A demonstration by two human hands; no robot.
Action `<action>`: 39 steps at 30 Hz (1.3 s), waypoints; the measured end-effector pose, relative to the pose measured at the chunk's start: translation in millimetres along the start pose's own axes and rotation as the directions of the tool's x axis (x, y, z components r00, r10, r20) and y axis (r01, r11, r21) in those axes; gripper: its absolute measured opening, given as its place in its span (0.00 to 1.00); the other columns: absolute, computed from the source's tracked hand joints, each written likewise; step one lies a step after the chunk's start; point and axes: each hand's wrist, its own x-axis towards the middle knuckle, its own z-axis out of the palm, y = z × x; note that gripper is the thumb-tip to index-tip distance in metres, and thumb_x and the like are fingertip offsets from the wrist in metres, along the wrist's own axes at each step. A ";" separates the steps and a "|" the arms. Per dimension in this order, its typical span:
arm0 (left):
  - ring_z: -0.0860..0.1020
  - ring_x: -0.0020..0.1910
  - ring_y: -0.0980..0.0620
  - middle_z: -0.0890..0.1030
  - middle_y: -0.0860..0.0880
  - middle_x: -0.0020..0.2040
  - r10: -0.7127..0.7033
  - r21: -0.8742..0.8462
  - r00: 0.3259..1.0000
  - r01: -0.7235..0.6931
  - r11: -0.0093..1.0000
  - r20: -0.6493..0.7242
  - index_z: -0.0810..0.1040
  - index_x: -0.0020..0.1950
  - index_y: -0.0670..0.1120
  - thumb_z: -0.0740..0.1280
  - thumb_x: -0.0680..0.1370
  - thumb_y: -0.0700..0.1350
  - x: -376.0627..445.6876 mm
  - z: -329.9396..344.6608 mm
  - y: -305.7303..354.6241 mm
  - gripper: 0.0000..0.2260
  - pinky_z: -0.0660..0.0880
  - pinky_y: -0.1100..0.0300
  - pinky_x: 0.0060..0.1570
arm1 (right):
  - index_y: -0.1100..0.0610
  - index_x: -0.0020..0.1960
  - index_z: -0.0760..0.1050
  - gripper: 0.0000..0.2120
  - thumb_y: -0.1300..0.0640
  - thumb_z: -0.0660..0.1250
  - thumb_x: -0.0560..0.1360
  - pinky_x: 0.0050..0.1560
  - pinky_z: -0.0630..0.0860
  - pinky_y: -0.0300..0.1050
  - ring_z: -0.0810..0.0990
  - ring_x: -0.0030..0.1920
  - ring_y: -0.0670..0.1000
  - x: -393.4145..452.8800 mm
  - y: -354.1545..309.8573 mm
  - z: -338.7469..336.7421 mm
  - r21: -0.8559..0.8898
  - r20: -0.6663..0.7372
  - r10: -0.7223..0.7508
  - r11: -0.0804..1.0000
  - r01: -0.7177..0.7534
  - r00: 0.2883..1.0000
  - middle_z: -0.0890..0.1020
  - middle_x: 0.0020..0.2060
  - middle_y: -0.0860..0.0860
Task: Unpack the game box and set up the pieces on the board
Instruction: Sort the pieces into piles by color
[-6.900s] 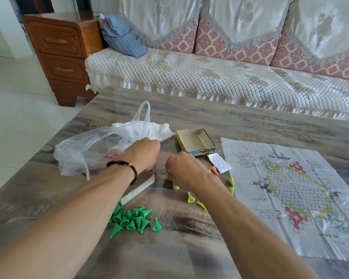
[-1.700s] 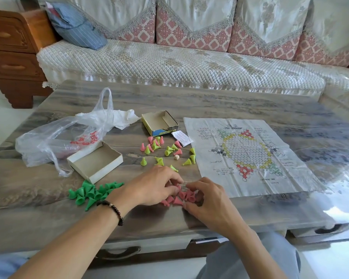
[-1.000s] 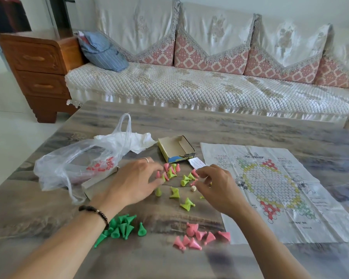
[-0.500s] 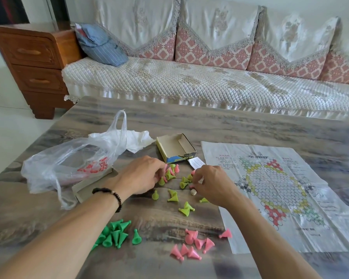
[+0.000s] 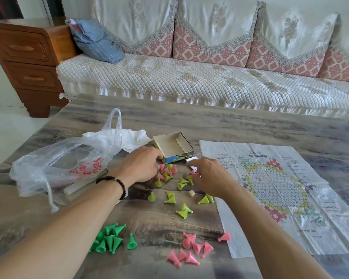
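Hands work over a scatter of small plastic cone-shaped game pieces on a grey wood-grain table [image 5: 230,125]. The left hand [image 5: 141,166], a dark beaded bracelet [image 5: 117,183] on its wrist, lies palm down with fingers curled at a mixed cluster of pink and yellow-green cones [image 5: 166,173]; whether it pinches one cannot be told. The right hand [image 5: 209,176] is likewise curled, its fingertips at a pink cone beside a white paper slip [image 5: 191,159], the grip hidden. Between and below the hands lie loose yellow-green cones [image 5: 181,200] and a small beige die [image 5: 191,193]. Nearer the person sit two sorted heaps: bright green cones [image 5: 109,239] on the left, pink cones [image 5: 191,248] on the right. An open cardboard box tray with a blue side [image 5: 174,147] rests just beyond the hands. The creased paper game board [image 5: 270,190], printed with a hexagon track, lies flat to the right, with one pink cone touching its near edge. A clear plastic bag with red print [image 5: 69,160] slumps at the left, partly over a second shallow cardboard tray [image 5: 79,188].
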 end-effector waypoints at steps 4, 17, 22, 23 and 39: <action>0.80 0.49 0.49 0.83 0.50 0.46 -0.019 -0.031 0.999 0.020 0.999 0.045 0.83 0.51 0.49 0.68 0.77 0.46 7.5 2.8 3.4 0.06 0.77 0.52 0.50 | 0.62 0.54 0.78 0.12 0.61 0.59 0.76 0.50 0.76 0.54 0.78 0.49 0.59 4.0 -1.0 3.4 -0.065 0.036 0.042 0.997 -0.039 0.998 0.80 0.49 0.57; 0.75 0.36 0.58 0.77 0.59 0.36 -0.046 -0.081 0.989 0.035 0.996 -0.142 0.84 0.41 0.50 0.68 0.76 0.45 1.4 4.6 2.3 0.06 0.66 0.63 0.31 | 0.59 0.42 0.79 0.06 0.62 0.64 0.71 0.41 0.77 0.48 0.79 0.40 0.52 -5.3 3.8 -0.2 0.149 -0.147 0.106 0.985 -0.084 0.984 0.82 0.35 0.52; 0.76 0.33 0.61 0.79 0.59 0.35 -0.005 -0.169 0.963 -0.042 0.985 -0.268 0.82 0.41 0.54 0.68 0.77 0.46 -23.0 -2.1 12.2 0.06 0.63 0.68 0.29 | 0.57 0.41 0.80 0.04 0.62 0.67 0.71 0.37 0.75 0.37 0.80 0.38 0.47 -26.1 -6.6 -11.0 0.326 -0.215 0.126 0.944 -0.050 0.968 0.82 0.34 0.49; 0.77 0.33 0.61 0.80 0.58 0.35 0.037 -0.214 0.964 -0.096 0.972 -0.263 0.82 0.40 0.54 0.68 0.77 0.46 -29.1 -2.9 16.1 0.07 0.66 0.68 0.30 | 0.55 0.40 0.80 0.03 0.61 0.67 0.70 0.36 0.74 0.35 0.79 0.36 0.45 -33.0 -7.8 -14.5 0.364 -0.214 0.133 0.930 -0.047 0.968 0.82 0.33 0.48; 0.78 0.50 0.52 0.82 0.52 0.48 0.374 -0.048 0.899 -0.374 0.926 0.228 0.82 0.47 0.51 0.69 0.76 0.46 -80.0 30.9 103.0 0.02 0.69 0.60 0.42 | 0.55 0.38 0.77 0.02 0.59 0.70 0.68 0.32 0.75 0.42 0.78 0.28 0.46 -157.5 -8.0 -5.0 0.441 0.205 0.204 0.854 -0.277 0.957 0.81 0.28 0.49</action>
